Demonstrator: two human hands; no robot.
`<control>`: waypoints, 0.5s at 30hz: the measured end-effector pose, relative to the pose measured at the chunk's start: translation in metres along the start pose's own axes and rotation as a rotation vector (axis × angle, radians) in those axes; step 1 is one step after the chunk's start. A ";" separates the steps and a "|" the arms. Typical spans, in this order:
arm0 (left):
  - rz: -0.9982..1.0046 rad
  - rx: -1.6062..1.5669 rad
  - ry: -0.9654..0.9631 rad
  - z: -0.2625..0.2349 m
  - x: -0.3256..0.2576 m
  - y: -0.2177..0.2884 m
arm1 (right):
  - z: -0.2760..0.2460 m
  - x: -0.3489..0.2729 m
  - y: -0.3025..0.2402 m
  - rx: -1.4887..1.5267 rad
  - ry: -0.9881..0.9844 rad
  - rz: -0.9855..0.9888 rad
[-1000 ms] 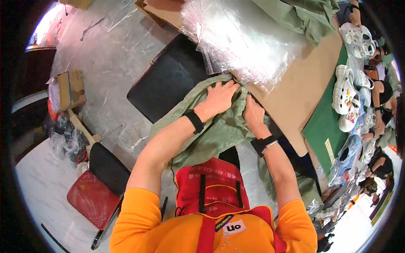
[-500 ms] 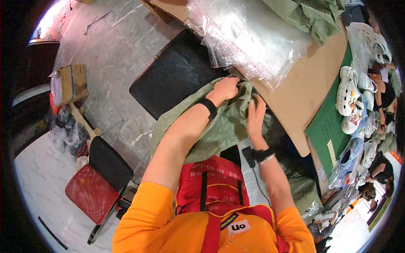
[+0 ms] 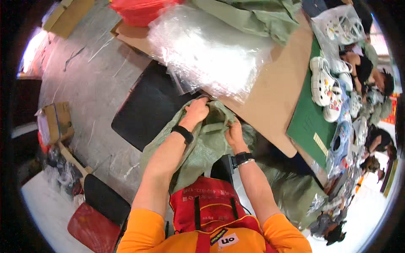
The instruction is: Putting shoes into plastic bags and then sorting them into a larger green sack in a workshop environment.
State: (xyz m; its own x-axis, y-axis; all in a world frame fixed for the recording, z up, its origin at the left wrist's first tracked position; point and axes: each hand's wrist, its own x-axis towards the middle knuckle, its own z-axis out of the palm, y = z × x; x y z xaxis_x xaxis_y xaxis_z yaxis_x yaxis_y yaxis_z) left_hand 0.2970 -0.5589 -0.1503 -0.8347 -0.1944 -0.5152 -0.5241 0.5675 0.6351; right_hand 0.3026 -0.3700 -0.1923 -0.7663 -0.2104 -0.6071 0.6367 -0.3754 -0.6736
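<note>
A green woven sack (image 3: pixel 198 154) hangs in front of me, its mouth gathered up between my two hands. My left hand (image 3: pixel 197 111) grips the rim on the left, fingers curled over the fabric. On the other side of the mouth, my right hand (image 3: pixel 234 134) pinches the edge, its fingertips partly tucked behind the cloth. The sack's mouth stands partly open between them, and its inside is mostly hidden. Just beyond my hands, clear plastic bags (image 3: pixel 211 50) lie stacked on a brown tabletop (image 3: pixel 270 109).
A black chair seat (image 3: pixel 149 105) stands left of the table. Further left are a red and black chair (image 3: pixel 95 227) and a cardboard box (image 3: pixel 59 122). White clogs (image 3: pixel 321 82) and a green board (image 3: pixel 306 122) lie at right. Another green sack (image 3: pixel 261 17) lies at the back. People are at far right.
My right hand has closed on the sack's edge, where its fingers were stretched out before. The sack's mouth is spread wider. The whole view has shifted, bringing a red bundle into sight.
</note>
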 end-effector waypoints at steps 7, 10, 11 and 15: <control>0.007 -0.080 -0.127 0.001 0.007 -0.006 | 0.021 -0.070 -0.020 -1.146 0.338 -0.527; 0.081 -0.030 -0.172 0.000 0.011 -0.010 | 0.052 -0.105 -0.019 -1.331 0.334 -0.831; 0.081 -0.044 -0.186 0.002 0.012 -0.015 | 0.064 -0.111 -0.019 -1.329 0.321 -0.821; 0.030 0.043 -0.225 -0.001 0.011 -0.009 | 0.090 -0.081 -0.018 -1.464 -0.400 -1.096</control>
State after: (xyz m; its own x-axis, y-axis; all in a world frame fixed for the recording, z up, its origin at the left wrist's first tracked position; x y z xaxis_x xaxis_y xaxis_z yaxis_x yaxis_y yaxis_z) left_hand 0.2923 -0.5668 -0.1607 -0.7889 0.0037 -0.6144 -0.4875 0.6049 0.6296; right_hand 0.3456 -0.4272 -0.0931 -0.6674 -0.6958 0.2653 -0.6950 0.4542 -0.5574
